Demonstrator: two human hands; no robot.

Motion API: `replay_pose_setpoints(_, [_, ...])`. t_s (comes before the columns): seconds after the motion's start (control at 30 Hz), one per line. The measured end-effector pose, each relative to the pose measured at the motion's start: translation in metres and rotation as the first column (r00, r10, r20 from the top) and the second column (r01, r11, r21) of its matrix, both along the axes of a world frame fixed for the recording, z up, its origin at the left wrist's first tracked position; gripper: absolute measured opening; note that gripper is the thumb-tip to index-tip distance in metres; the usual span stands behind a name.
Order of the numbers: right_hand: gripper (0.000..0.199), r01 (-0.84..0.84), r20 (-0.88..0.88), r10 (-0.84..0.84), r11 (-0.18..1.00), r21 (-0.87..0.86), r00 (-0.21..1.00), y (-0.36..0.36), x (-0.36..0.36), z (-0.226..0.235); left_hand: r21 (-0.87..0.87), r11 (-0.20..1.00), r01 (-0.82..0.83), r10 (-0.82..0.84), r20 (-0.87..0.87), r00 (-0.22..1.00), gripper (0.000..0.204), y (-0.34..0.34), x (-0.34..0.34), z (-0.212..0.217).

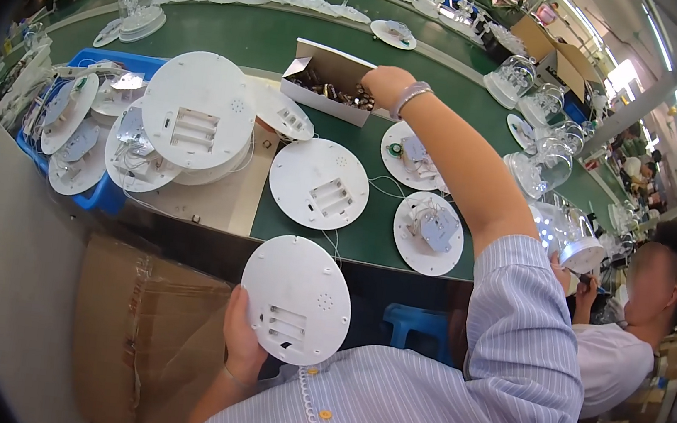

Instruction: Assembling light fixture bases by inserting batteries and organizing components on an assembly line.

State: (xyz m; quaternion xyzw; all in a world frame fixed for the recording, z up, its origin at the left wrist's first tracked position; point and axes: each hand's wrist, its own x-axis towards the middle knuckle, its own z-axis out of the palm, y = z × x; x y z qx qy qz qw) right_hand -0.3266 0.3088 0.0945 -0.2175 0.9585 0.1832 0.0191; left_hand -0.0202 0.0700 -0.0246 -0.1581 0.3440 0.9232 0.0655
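Observation:
My left hand [243,330] grips a round white plastic base [310,279] by its left edge, tilted toward me above the front of the bench. Its battery compartment faces up with bare slots, and a thin wire runs from its top edge. My right arm stretches across the bench, and my right hand [387,89] is at the right end of an open white box [325,107] of small cylindrical batteries [323,87]. Its fingers curl down into the box; what they hold, if anything, is hidden. Another white base [318,184] lies compartment-up between box and held base.
More bases are stacked on the left [200,108], beside a blue crate [110,198] full of them. Two wired bases [426,251] lie at right. Clear domes [548,164] line the green bench. A co-worker [615,352] sits at right; a cardboard box [106,310] and blue stool [418,321] are below.

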Motion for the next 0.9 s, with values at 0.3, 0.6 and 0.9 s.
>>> replay_pose_setpoints(0.3, [0.025,0.430,0.195,-0.555,0.331,-0.840,0.809,0.027,-0.006,-0.073,-0.010,1.000,-0.015,0.015,-0.007,1.000,0.032,0.001,-0.001,0.002])
replay_pose_setpoints(0.6, [0.012,-0.147,-0.486,-0.067,0.910,-0.389,0.872,0.004,0.026,-0.063,-0.033,0.999,-0.031,0.032,0.021,0.999,0.031,-0.005,0.003,-0.002])
replay_pose_setpoints(0.9, [0.016,0.309,-0.146,-0.377,0.885,-0.347,0.915,-0.021,-0.005,-0.032,-0.033,0.999,-0.001,0.002,0.023,1.000,0.031,-0.005,0.004,-0.006])
